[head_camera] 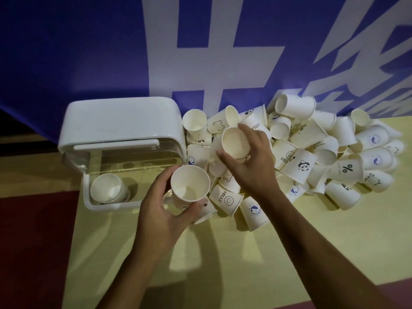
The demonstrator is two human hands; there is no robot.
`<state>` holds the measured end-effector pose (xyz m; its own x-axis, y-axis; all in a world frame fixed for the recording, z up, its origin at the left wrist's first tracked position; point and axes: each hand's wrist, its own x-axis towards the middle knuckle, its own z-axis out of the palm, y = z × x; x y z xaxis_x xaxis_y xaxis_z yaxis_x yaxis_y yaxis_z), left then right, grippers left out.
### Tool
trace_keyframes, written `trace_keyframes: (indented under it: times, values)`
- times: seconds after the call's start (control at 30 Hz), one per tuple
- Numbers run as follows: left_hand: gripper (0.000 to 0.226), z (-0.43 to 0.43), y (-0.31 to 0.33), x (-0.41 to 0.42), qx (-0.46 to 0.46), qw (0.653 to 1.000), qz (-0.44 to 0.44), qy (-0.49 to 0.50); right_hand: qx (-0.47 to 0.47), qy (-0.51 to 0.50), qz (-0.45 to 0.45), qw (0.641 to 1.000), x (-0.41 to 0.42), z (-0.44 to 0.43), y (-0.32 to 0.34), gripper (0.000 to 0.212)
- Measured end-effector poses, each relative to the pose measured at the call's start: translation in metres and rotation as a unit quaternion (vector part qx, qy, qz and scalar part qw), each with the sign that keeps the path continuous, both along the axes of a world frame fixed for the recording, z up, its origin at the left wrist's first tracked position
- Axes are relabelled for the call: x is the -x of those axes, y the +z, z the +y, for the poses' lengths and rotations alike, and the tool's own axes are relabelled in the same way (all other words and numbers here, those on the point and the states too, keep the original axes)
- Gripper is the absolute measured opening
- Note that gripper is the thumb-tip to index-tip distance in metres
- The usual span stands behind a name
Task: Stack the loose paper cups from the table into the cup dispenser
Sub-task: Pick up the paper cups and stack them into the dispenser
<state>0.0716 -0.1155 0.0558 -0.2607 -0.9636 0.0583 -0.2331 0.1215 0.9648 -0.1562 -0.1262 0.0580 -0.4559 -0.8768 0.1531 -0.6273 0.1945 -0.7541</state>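
Two bare forearms are showing at the bottom edge, angled up over the yellow worktop (245,253). The left hand (165,210) is gripping a white paper cup (189,186), thumb and fingers curled round its wall, mouth turned up toward the camera. It is hovering just beside the near right corner of the cup dispenser (120,123). The right hand (252,166) is sitting farther back, over the near left edge of the pile of loose cups (312,148). It is holding a second cup (235,142) in curled fingers, with the mouth tilted toward the left.

The cup dispenser is standing at the worktop's left end, with a white rounded hood above a clear-walled lower part. Inside it, in the near left corner, a stacked cup (107,188) is sitting mouth up; how many are nested beneath it is hard to tell.

The pile of loose cups is sprawling across the right of the worktop, most lying on their sides and touching one another, with printed pandas, bears, whales, "HELLO" faces and a percent sign. A blue banner (66,52) with large white strokes is hanging behind everything.
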Motion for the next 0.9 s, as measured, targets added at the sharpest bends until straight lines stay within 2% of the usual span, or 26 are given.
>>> trace_keyframes:
  times: [0.13,0.27,0.33,0.47,0.63,0.77,0.9]
  values:
    - [0.07,0.0,0.008,-0.017,0.007,1.0,0.021,0.012,0.032,-0.004,-0.057,0.998,-0.017,0.023,0.027,0.085]
    - [0.069,0.0,0.01,-0.045,-0.004,0.998,0.048,0.027,0.059,-0.002,-0.093,0.994,-0.041,0.037,0.045,0.074]
    - [0.069,0.002,0.008,-0.063,-0.016,0.998,0.052,0.04,0.062,-0.003,-0.128,0.99,-0.057,0.042,0.048,0.074]
    - [0.064,0.007,0.006,-0.102,-0.038,0.995,0.056,0.072,0.039,0.027,-0.179,0.983,-0.095,0.047,0.043,0.075]
    - [0.067,0.003,-0.001,-0.152,-0.025,0.992,0.063,0.105,-0.001,0.045,-0.222,0.974,-0.147,0.041,0.033,0.08]
    - [0.067,-0.011,-0.005,-0.181,-0.01,0.989,0.076,0.124,-0.012,0.06,-0.241,0.969,-0.182,0.034,0.028,0.078]
    - [0.071,-0.031,-0.007,-0.193,0.002,0.988,0.09,0.122,-0.022,0.09,-0.209,0.974,-0.202,0.027,0.024,0.074]
